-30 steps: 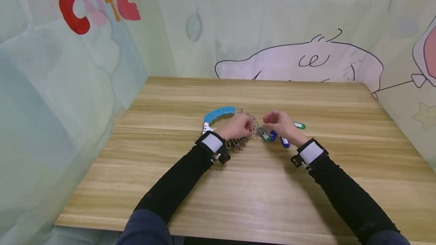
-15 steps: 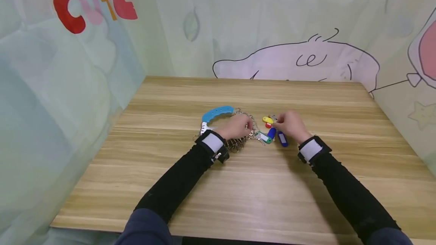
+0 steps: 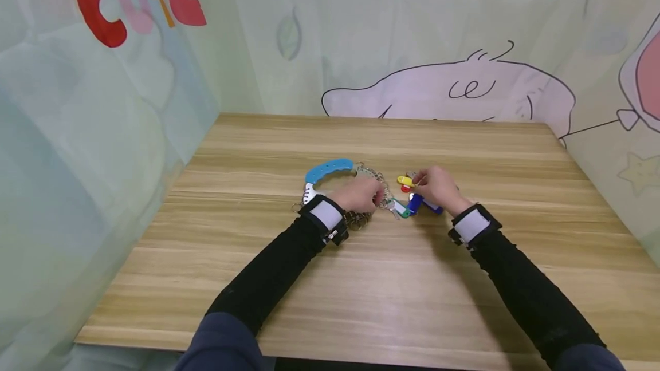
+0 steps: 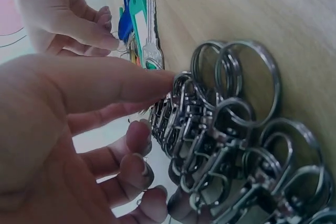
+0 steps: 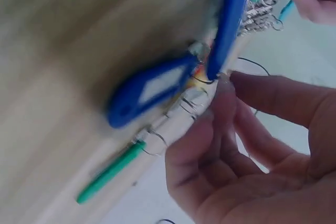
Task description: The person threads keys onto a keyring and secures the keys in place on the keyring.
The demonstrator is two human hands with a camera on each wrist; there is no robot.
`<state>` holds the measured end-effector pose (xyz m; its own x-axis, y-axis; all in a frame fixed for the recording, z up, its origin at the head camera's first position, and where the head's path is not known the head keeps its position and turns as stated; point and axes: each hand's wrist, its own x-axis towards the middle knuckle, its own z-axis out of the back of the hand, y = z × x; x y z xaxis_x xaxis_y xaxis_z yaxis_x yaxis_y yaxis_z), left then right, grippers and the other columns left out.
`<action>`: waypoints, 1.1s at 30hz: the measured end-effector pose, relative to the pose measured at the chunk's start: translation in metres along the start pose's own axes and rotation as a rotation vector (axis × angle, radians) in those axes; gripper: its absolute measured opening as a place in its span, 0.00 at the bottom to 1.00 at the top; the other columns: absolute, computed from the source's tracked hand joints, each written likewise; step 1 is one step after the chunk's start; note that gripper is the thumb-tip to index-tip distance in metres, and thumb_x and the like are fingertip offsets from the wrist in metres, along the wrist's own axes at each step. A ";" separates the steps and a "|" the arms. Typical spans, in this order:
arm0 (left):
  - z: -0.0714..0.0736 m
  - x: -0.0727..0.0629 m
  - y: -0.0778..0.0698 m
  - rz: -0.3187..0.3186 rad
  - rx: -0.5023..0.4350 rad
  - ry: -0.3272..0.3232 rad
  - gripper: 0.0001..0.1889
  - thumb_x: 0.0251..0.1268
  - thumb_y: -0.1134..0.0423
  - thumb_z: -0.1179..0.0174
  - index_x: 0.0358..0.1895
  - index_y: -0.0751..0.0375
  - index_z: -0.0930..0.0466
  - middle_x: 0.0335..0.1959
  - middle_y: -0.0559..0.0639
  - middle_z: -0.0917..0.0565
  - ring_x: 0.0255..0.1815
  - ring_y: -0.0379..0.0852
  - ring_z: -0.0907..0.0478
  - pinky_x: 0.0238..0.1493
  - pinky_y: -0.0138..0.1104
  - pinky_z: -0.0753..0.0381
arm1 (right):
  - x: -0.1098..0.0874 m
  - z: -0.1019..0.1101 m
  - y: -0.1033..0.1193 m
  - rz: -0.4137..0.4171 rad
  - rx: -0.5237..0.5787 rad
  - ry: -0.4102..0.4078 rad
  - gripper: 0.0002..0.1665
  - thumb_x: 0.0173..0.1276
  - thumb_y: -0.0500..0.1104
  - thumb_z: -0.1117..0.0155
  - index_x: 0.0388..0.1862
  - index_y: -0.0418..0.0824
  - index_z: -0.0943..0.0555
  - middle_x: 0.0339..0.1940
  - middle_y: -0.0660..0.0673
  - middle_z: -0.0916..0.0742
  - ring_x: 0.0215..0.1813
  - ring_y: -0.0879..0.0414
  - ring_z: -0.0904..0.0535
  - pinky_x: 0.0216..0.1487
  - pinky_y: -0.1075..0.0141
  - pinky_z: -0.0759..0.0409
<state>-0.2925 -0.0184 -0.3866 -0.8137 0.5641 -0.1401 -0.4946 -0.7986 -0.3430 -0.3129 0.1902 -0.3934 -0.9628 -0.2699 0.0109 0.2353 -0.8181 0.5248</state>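
Observation:
My left hand pinches between thumb and index fingertips at a cluster of metal snap hooks with rings. These hang along a ring-shaped key holder with a blue plastic handle and a white part. My right hand pinches a thin wire ring among the key tags. One blue key tag ends right at its fingertips; another blue key tag with a white label slants beside them. Between the hands lie a green key tag and a silver key.
Beyond the right fingertips sit a yellow key tag and a red key tag. A second green tag with a ring shows in the right wrist view. The wooden table meets a printed cloth backdrop.
My right hand has drawn back to the right, uncovering the yellow and red tags. One blue tag has turned sideways under it. The left hand has dipped slightly at the hooks.

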 end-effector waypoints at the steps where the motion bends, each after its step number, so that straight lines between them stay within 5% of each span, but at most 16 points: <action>1: 0.000 0.000 0.000 0.002 0.012 0.001 0.07 0.54 0.73 0.41 0.36 0.61 0.20 0.31 0.46 0.23 0.32 0.41 0.29 0.32 0.27 0.32 | 0.000 0.001 0.001 0.009 -0.004 0.000 0.13 0.58 0.32 0.42 0.41 0.28 0.18 0.39 0.31 0.13 0.41 0.43 0.17 0.42 0.57 0.20; 6: -0.004 0.004 -0.001 0.019 0.062 -0.016 0.07 0.53 0.70 0.38 0.37 0.60 0.21 0.29 0.46 0.25 0.31 0.42 0.30 0.31 0.28 0.34 | -0.004 0.003 0.006 0.047 -0.028 -0.007 0.18 0.54 0.28 0.48 0.43 0.25 0.18 0.37 0.32 0.14 0.39 0.44 0.20 0.42 0.55 0.21; 13: -0.005 0.005 -0.002 0.067 0.073 -0.071 0.06 0.54 0.69 0.36 0.34 0.60 0.22 0.27 0.45 0.26 0.31 0.43 0.29 0.31 0.30 0.35 | -0.008 0.001 0.010 0.052 -0.018 -0.031 0.13 0.59 0.26 0.47 0.40 0.25 0.18 0.41 0.29 0.14 0.42 0.41 0.19 0.47 0.51 0.20; 18: -0.002 0.004 -0.003 0.101 0.152 -0.088 0.07 0.55 0.67 0.37 0.25 0.55 0.26 0.23 0.44 0.26 0.28 0.42 0.29 0.29 0.33 0.33 | -0.010 0.003 0.013 0.056 0.009 -0.098 0.07 0.66 0.30 0.46 0.38 0.27 0.22 0.36 0.31 0.15 0.36 0.44 0.19 0.39 0.57 0.19; 23: -0.003 0.005 -0.004 0.071 0.206 -0.090 0.10 0.53 0.70 0.41 0.21 0.53 0.30 0.20 0.43 0.29 0.25 0.42 0.31 0.24 0.32 0.35 | -0.008 0.002 0.012 0.048 0.031 -0.132 0.11 0.71 0.37 0.48 0.40 0.29 0.23 0.36 0.33 0.16 0.34 0.47 0.22 0.35 0.61 0.23; 28: -0.002 0.004 0.000 0.017 0.077 -0.069 0.09 0.53 0.74 0.43 0.22 0.56 0.27 0.21 0.44 0.28 0.24 0.40 0.31 0.24 0.27 0.35 | -0.006 0.002 0.011 0.034 0.145 -0.181 0.13 0.71 0.41 0.48 0.39 0.31 0.24 0.38 0.35 0.17 0.38 0.49 0.23 0.37 0.66 0.26; 33: 0.002 0.003 0.008 -0.023 -0.188 -0.073 0.06 0.56 0.75 0.43 0.28 0.61 0.25 0.27 0.48 0.25 0.28 0.40 0.30 0.29 0.26 0.32 | -0.005 0.004 0.012 0.028 0.456 -0.165 0.15 0.70 0.43 0.49 0.37 0.32 0.22 0.40 0.37 0.13 0.42 0.52 0.19 0.46 0.68 0.24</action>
<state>-0.2995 -0.0234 -0.3876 -0.8261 0.5598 -0.0648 -0.4535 -0.7286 -0.5133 -0.3057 0.1841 -0.3836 -0.9737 -0.1744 0.1464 0.2153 -0.4958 0.8413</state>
